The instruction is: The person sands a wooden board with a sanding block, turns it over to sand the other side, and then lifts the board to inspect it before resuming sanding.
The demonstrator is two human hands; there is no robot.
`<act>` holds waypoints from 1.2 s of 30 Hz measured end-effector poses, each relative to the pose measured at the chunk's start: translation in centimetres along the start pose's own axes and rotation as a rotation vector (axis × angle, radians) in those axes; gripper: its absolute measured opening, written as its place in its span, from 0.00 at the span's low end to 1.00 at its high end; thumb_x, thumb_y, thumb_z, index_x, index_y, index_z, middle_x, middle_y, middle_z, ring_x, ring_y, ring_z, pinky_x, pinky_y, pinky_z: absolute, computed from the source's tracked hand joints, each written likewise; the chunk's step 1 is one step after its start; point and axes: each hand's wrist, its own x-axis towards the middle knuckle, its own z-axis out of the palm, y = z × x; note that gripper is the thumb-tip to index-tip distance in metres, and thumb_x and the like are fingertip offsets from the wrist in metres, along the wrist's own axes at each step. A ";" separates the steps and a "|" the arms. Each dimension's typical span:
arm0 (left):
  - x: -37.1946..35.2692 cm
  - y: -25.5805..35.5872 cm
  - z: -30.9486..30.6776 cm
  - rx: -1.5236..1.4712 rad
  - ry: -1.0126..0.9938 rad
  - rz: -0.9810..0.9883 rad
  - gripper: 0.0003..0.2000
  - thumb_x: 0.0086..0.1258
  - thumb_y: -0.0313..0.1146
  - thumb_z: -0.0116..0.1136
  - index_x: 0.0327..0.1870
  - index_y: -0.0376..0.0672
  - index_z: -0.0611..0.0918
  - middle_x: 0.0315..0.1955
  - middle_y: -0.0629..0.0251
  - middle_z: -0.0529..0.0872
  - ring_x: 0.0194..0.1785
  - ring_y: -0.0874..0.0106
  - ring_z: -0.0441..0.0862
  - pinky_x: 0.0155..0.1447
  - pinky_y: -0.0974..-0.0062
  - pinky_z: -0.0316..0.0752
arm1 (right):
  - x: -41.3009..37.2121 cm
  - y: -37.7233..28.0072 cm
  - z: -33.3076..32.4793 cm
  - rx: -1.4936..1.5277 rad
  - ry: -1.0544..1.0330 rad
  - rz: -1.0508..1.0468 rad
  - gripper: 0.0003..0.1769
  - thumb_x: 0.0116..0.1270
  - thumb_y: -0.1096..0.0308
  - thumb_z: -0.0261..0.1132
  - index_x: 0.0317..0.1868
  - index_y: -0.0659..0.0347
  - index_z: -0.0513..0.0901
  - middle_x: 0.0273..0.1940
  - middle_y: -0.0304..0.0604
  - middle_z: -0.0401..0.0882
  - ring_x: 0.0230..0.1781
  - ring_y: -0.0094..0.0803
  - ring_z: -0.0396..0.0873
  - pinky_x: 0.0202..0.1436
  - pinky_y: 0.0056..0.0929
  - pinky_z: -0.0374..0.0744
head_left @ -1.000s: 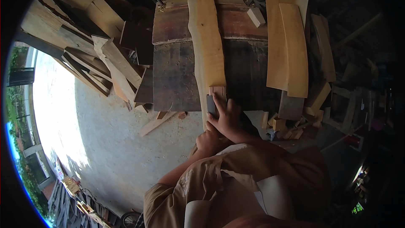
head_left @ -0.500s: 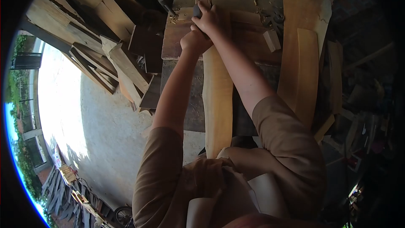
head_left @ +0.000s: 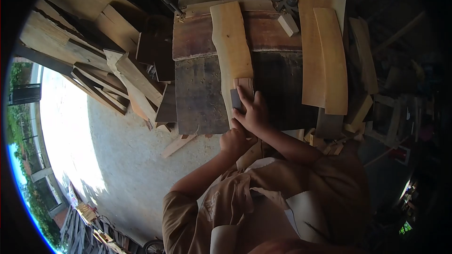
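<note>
A wooden hand plane (head_left: 243, 83), reddish-brown with a dark flat piece at its left side, lies on a long pale board (head_left: 230, 37). My right hand (head_left: 254, 115) grips the plane from the right, its index finger stretched along the top. Behind it, nearer my body, my left hand (head_left: 235, 140) is closed at the plane's rear end; what its fingers wrap is mostly hidden. The board has a wavy left edge and runs lengthwise over the dark workbench (head_left: 197, 94) toward my body.
A small wooden block (head_left: 288, 25) and dark metal tools (head_left: 285, 3) sit at the bench's far right. A wide board (head_left: 310, 56) with a narrower plank (head_left: 331, 61) stands right. A clamp-like metal rod (head_left: 168, 2) is far left. Leaning boards (head_left: 132, 80) crowd the left.
Both hands have drawn the plane back along the board, from the far end of the bench to near my body. The view has shifted, and the board's far part now shows.
</note>
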 end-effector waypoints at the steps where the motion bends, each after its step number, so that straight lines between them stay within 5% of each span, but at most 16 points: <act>1: 2.3 0.3 -1.8 0.027 0.039 -0.002 0.50 0.46 0.63 0.57 0.54 0.19 0.56 0.19 0.56 0.82 0.24 0.61 0.83 0.26 0.67 0.78 | 2.9 0.3 0.2 0.013 0.024 0.007 0.40 0.47 0.57 0.68 0.63 0.47 0.66 0.36 0.54 0.64 0.32 0.47 0.70 0.36 0.39 0.73; 4: 11.2 1.0 -8.4 0.020 0.179 -0.031 0.40 0.47 0.63 0.57 0.42 0.29 0.64 0.23 0.53 0.83 0.28 0.59 0.83 0.30 0.66 0.79 | 14.5 1.1 0.9 0.042 0.074 0.047 0.39 0.47 0.56 0.69 0.62 0.40 0.67 0.39 0.53 0.65 0.37 0.47 0.71 0.40 0.39 0.74; 7: 19.1 2.2 -15.2 -0.003 0.312 -0.031 0.42 0.48 0.66 0.56 0.42 0.27 0.65 0.29 0.50 0.83 0.35 0.58 0.83 0.36 0.64 0.79 | 26.0 2.0 0.6 0.092 0.048 0.012 0.37 0.47 0.53 0.66 0.61 0.44 0.68 0.44 0.57 0.66 0.46 0.51 0.71 0.47 0.42 0.73; 10: 20.4 3.1 -16.0 0.023 0.339 -0.092 0.42 0.49 0.65 0.55 0.45 0.27 0.64 0.31 0.49 0.83 0.36 0.58 0.83 0.38 0.65 0.78 | 27.5 2.2 0.8 0.026 0.085 -0.025 0.38 0.47 0.53 0.66 0.62 0.45 0.66 0.45 0.57 0.66 0.46 0.52 0.71 0.48 0.43 0.73; 11: 19.2 2.9 -14.9 0.021 0.326 -0.103 0.42 0.49 0.65 0.55 0.45 0.27 0.64 0.31 0.49 0.83 0.36 0.58 0.83 0.38 0.65 0.78 | 26.6 2.4 1.3 0.001 0.147 -0.021 0.40 0.49 0.52 0.66 0.64 0.41 0.64 0.41 0.56 0.66 0.39 0.51 0.73 0.42 0.41 0.75; 17: 5.7 2.2 -5.3 -0.046 0.087 -0.069 0.41 0.47 0.64 0.58 0.44 0.29 0.63 0.22 0.55 0.82 0.28 0.60 0.83 0.30 0.66 0.78 | 8.0 1.3 0.6 0.033 0.043 0.002 0.41 0.48 0.57 0.68 0.64 0.46 0.64 0.37 0.54 0.64 0.36 0.50 0.69 0.40 0.41 0.72; 19: 0.8 1.4 -0.3 -0.064 0.014 -0.058 0.48 0.45 0.67 0.58 0.50 0.25 0.60 0.20 0.56 0.82 0.25 0.61 0.83 0.27 0.65 0.78 | 0.6 0.8 -0.2 0.052 -0.006 0.049 0.41 0.47 0.58 0.68 0.64 0.46 0.64 0.37 0.54 0.63 0.35 0.49 0.68 0.40 0.41 0.71; 23: -0.4 1.0 1.7 -0.028 0.010 0.014 0.52 0.44 0.70 0.55 0.51 0.22 0.59 0.19 0.57 0.82 0.22 0.63 0.82 0.25 0.68 0.77 | -1.5 0.8 -0.6 0.048 -0.009 0.098 0.41 0.47 0.59 0.69 0.64 0.45 0.64 0.37 0.54 0.63 0.34 0.47 0.68 0.39 0.41 0.71; 29: 15.5 3.1 -9.7 0.059 0.296 0.093 0.43 0.44 0.67 0.58 0.42 0.27 0.66 0.17 0.58 0.81 0.22 0.62 0.82 0.24 0.67 0.77 | 18.4 3.9 -0.2 -0.009 0.138 0.118 0.39 0.48 0.53 0.68 0.64 0.40 0.65 0.39 0.55 0.64 0.38 0.49 0.72 0.43 0.39 0.74; 33: 26.0 5.4 -18.9 -0.031 0.387 0.018 0.40 0.49 0.66 0.53 0.43 0.29 0.66 0.31 0.50 0.83 0.37 0.57 0.83 0.40 0.63 0.78 | 34.2 5.8 -0.4 0.008 0.130 0.046 0.39 0.48 0.49 0.66 0.63 0.39 0.65 0.48 0.59 0.66 0.46 0.51 0.73 0.48 0.40 0.74; 36: 27.2 6.6 -19.4 -0.027 0.382 -0.099 0.40 0.51 0.65 0.51 0.45 0.29 0.65 0.36 0.50 0.82 0.40 0.58 0.83 0.43 0.64 0.77 | 36.0 6.3 -0.2 -0.046 0.086 0.018 0.39 0.48 0.48 0.66 0.64 0.39 0.64 0.49 0.59 0.66 0.47 0.51 0.73 0.49 0.39 0.75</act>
